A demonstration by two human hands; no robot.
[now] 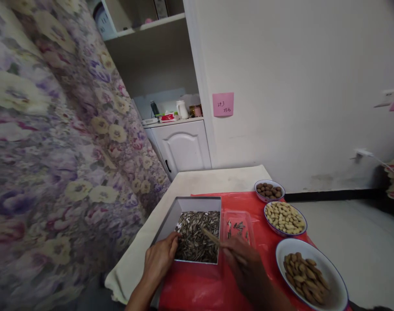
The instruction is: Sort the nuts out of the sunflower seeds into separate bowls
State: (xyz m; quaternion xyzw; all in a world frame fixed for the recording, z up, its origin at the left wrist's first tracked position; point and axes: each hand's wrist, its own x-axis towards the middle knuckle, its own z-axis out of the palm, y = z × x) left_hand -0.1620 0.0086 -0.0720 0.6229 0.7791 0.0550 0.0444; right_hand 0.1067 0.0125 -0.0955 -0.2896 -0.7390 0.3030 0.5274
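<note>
A grey open box (166, 220) holds a heap of striped sunflower seeds (198, 250). At its near left corner, my left hand (160, 258) is closed on the box wall, fingertips just over the rim. My right hand (244, 261) is closed around a slim, tapered wooden utensil (211, 236), like chopsticks or tongs. Its tip points left over the seeds; whether a seed is caught there is too small to tell. Beyond my right hand lies a shallow clear pinkish tray (227, 216) with several loose seeds in it, partly hidden by the hand.
Along the right of the red sheet (197, 285) stand a bowl of brown round nuts (270, 190), a bowl of peanuts (285, 217) and a larger bowl of long brown-shelled nuts (303, 274). A floral curtain (70, 172) hangs at left. Behind are a white cabinet (184, 147) and wall.
</note>
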